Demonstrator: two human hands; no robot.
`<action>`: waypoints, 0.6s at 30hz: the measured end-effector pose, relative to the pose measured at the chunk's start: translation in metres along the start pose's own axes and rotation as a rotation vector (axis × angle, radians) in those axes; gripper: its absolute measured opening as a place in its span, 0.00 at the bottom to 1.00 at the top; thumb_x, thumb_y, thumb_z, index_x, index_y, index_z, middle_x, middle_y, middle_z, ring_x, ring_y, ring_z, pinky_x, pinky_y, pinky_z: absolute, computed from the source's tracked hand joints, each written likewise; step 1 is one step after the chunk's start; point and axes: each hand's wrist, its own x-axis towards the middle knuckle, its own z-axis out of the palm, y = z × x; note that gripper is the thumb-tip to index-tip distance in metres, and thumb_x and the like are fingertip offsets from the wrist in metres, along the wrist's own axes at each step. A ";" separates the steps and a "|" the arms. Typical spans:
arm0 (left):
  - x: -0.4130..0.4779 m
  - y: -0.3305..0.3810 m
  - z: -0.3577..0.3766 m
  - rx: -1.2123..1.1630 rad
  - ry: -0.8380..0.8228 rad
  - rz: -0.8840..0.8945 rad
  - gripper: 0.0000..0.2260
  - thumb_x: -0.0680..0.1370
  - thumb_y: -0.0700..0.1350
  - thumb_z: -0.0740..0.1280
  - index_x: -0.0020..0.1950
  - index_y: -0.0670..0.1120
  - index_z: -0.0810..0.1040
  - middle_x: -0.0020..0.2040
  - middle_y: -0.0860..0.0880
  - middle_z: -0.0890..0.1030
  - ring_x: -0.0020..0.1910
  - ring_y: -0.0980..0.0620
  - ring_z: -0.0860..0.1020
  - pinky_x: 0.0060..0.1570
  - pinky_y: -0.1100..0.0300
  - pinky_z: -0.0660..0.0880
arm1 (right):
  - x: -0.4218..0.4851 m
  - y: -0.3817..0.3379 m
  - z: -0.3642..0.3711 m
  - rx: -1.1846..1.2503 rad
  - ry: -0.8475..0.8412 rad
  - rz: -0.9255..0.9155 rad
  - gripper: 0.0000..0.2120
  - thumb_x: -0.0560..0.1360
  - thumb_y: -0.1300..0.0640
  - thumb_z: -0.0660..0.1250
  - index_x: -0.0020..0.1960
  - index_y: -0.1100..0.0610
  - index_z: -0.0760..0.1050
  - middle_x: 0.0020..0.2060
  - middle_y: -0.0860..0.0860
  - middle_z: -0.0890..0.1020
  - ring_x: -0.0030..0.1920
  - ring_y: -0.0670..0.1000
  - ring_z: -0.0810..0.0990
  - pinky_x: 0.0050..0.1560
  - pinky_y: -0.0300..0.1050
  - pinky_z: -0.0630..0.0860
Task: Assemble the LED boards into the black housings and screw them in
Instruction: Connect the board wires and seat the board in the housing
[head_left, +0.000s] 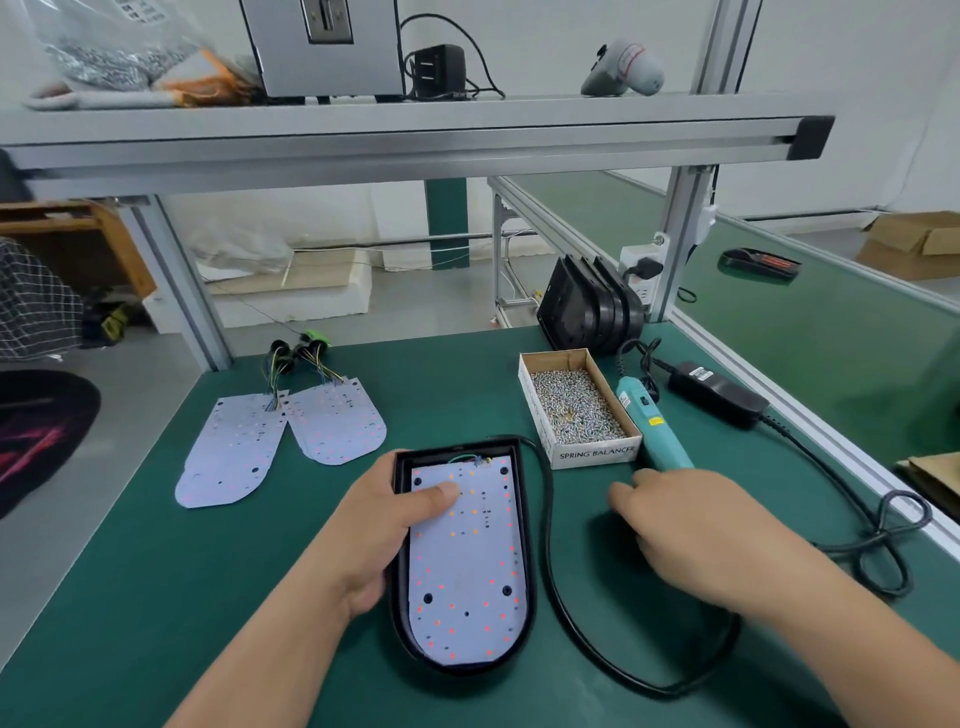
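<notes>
Head view: the LED board (462, 566), thin, light and likely flexible, with fragile diodes, sits in the black housing (525, 545) at bench (156, 597) centre. The left hand (374, 525) clasps the housing's 9 o'clock wall, thumb pressing the board. The right hand (691, 525) meets the screwdriver (652, 423) at 2 o'clock; whether it grips is unclear. A black cable (550, 571) crowds 3 o'clock, and 7 o'clock has room.

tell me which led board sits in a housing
The LED board pressed by the left hand, framed by the black housing; the other two lie bare on the mat.
</notes>
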 end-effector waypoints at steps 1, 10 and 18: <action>0.000 0.000 0.000 0.021 0.005 -0.003 0.14 0.79 0.36 0.73 0.65 0.42 0.79 0.57 0.43 0.88 0.54 0.40 0.87 0.47 0.49 0.85 | -0.004 0.000 -0.001 0.012 0.040 -0.015 0.03 0.80 0.57 0.57 0.51 0.50 0.64 0.45 0.47 0.72 0.49 0.56 0.80 0.43 0.54 0.75; 0.008 0.001 -0.007 0.123 0.027 0.015 0.11 0.78 0.38 0.72 0.60 0.44 0.83 0.54 0.44 0.89 0.52 0.41 0.88 0.48 0.49 0.85 | -0.061 -0.014 -0.010 0.285 -0.255 -0.363 0.18 0.81 0.36 0.60 0.66 0.43 0.72 0.61 0.41 0.70 0.57 0.43 0.75 0.57 0.40 0.71; 0.005 0.003 -0.009 0.037 0.014 -0.043 0.10 0.82 0.36 0.68 0.62 0.42 0.83 0.56 0.40 0.88 0.54 0.37 0.87 0.47 0.46 0.86 | 0.002 -0.048 -0.002 0.238 0.163 -0.415 0.08 0.82 0.56 0.59 0.55 0.45 0.74 0.54 0.47 0.74 0.49 0.55 0.77 0.43 0.50 0.67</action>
